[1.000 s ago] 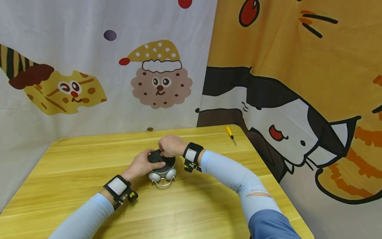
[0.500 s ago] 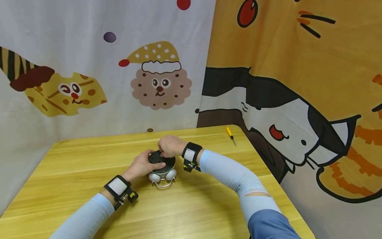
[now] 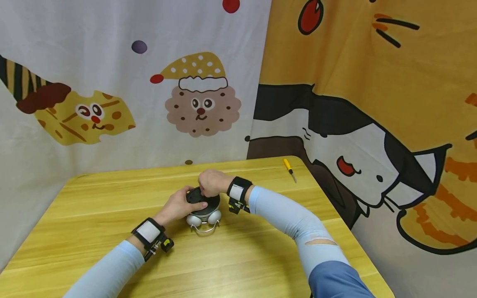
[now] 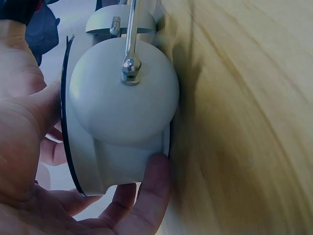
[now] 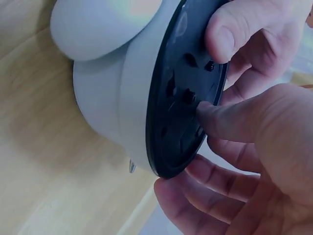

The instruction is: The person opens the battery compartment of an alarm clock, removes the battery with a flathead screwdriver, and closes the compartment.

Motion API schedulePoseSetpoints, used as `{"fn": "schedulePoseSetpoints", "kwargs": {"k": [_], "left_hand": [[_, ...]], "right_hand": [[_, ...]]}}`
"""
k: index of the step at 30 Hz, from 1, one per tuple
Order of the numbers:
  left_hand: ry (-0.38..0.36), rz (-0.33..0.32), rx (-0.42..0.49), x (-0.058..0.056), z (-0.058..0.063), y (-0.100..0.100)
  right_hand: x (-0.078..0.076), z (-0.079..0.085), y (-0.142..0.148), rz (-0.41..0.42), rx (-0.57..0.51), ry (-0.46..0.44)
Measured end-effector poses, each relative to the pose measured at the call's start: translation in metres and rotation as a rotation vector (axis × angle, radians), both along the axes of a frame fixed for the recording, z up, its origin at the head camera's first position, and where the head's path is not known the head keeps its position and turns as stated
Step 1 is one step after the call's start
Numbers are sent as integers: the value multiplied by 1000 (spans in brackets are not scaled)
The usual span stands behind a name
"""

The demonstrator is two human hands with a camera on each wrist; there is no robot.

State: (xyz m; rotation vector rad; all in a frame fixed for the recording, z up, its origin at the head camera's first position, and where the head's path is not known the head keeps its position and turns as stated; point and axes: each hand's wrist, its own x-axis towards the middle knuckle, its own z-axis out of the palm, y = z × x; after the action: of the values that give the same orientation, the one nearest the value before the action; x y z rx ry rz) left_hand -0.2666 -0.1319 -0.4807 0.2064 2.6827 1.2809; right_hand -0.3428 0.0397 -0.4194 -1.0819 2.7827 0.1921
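Observation:
A white twin-bell alarm clock (image 3: 211, 203) lies face down on the table, black back cover up. Its bells (image 3: 214, 217) and metal handle (image 3: 205, 230) point toward me. My left hand (image 3: 177, 205) grips the clock from the left, thumb across the back cover and fingers around the white casing (image 4: 117, 164). From the far right, my right hand (image 3: 213, 182) reaches onto the cover with curled fingers. In the right wrist view, its thumb and forefinger pinch at the back cover (image 5: 171, 142), beside a small black knob (image 5: 189, 96). What lies between those fingertips is hidden.
A screwdriver (image 3: 288, 166) with a yellow handle lies near the table's far right corner. The wooden table (image 3: 238, 256) extends around the clock. Behind it hang cartoon-printed curtains (image 3: 123, 74).
The left hand keeps its hold and the clock stays in place. My right hand stays at the back cover with only slight finger movement. The head view shifts a little.

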Motion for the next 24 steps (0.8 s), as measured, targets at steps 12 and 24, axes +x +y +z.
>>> {"fn": "schedulePoseSetpoints", "kwargs": {"k": [12, 24], "left_hand": [[4, 7, -1, -2, 1, -1], [7, 1, -2, -2, 1, 0]], "right_hand": [[0, -4, 2, 7, -36, 27], [-2, 6, -1, -14, 12, -44]]}}
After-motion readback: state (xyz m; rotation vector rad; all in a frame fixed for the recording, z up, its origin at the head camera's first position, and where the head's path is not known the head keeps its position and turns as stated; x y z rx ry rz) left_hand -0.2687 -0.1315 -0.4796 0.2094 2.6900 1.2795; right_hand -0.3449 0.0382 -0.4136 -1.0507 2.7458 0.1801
